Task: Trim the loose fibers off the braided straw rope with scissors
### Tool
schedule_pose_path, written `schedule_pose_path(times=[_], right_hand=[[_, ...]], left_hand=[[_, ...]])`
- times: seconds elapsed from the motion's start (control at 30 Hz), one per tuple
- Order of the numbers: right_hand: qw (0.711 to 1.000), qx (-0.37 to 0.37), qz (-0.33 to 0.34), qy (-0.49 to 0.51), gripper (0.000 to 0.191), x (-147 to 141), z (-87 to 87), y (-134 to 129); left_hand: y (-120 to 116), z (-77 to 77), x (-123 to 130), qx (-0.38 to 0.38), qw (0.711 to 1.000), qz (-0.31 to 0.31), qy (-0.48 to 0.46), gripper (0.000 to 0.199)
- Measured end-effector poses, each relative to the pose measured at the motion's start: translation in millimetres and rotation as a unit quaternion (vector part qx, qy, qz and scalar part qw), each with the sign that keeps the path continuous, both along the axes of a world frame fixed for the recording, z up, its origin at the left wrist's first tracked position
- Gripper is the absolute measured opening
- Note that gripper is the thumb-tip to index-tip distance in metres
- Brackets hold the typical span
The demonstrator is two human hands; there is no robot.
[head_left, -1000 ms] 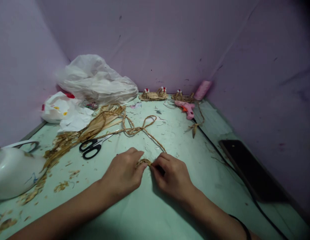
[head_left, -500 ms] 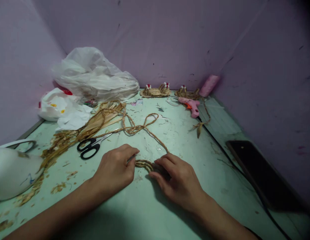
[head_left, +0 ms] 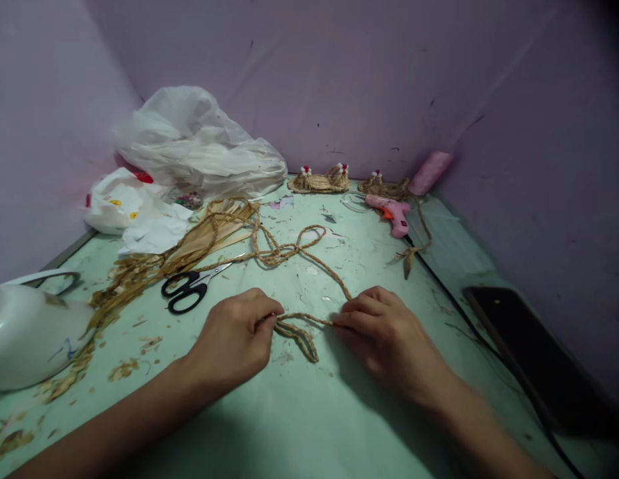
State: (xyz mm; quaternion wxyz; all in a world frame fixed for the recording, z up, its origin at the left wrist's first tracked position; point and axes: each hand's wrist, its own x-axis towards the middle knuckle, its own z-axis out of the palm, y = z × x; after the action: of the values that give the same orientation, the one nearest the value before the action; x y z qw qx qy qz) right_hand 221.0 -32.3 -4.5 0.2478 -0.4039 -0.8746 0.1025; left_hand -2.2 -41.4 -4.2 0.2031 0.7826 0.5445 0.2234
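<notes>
A thin brown braided rope (head_left: 331, 271) runs from a loose knotted tangle at the middle of the pale green table down to my right hand (head_left: 384, 332). That hand is closed, pinching the rope. Between my hands a strand stretches across, just above the table. My left hand (head_left: 239, 330) is closed on the folded end of the same rope, and several short loops stick out from its fingertips to the right. The fingertips of my right hand are partly hidden.
Black-handled scissors (head_left: 187, 291) and dried fibres (head_left: 209, 239) lie left. A white pot (head_left: 34, 336) stands far left. Plastic bags (head_left: 200, 146), woven slippers (head_left: 319, 183) and a pink glue gun (head_left: 392, 209) are at the back. A dark phone (head_left: 529, 352) lies right.
My right hand has moved right, away from my left hand, drawing out one strand. The folded loops it touched are now free of it. The view has shifted slightly.
</notes>
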Motion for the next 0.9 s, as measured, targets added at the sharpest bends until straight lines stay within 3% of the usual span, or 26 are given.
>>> schedule_pose_path(times=[0.1,0.2,0.37,0.47,0.57,0.67,0.73,0.9], right_hand=[[0.999,0.016,-0.024,0.029,0.017,-7.2,-3.3,6.7],[0.997,0.040,-0.039,0.054,0.019,-17.5,-7.4,16.1],[0.989,0.018,-0.042,0.139,0.025,-30.4,-12.8,14.6],[0.974,-0.042,-0.075,0.211,0.018,-30.8,-13.1,1.1],[0.943,-0.185,-0.130,0.246,0.012,-30.6,-14.4,-9.8],[0.904,-0.309,-0.160,0.247,0.019,-36.2,-17.8,-10.1],[0.906,-0.323,-0.163,0.220,0.021,-42.9,-19.2,-4.8],[0.937,-0.275,-0.179,0.118,0.018,-58.7,-16.0,12.0]], left_hand=[[-7.2,-3.0,5.3,0.017,0.999,-0.049,-0.009,0.020],[-16.1,-7.6,12.1,0.041,0.995,-0.074,0.046,0.017],[-21.5,-12.7,20.3,0.062,0.986,-0.017,0.157,0.021],[-19.0,-13.7,22.5,0.064,0.980,0.025,0.189,0.020],[-16.8,-15.4,22.9,0.074,0.976,0.024,0.203,0.019],[-15.2,-18.5,21.2,0.089,0.978,0.003,0.187,0.020],[-13.8,-20.7,19.5,0.089,0.982,-0.014,0.166,0.020],[-11.5,-26.3,16.7,0.097,0.983,-0.041,0.153,0.019]])
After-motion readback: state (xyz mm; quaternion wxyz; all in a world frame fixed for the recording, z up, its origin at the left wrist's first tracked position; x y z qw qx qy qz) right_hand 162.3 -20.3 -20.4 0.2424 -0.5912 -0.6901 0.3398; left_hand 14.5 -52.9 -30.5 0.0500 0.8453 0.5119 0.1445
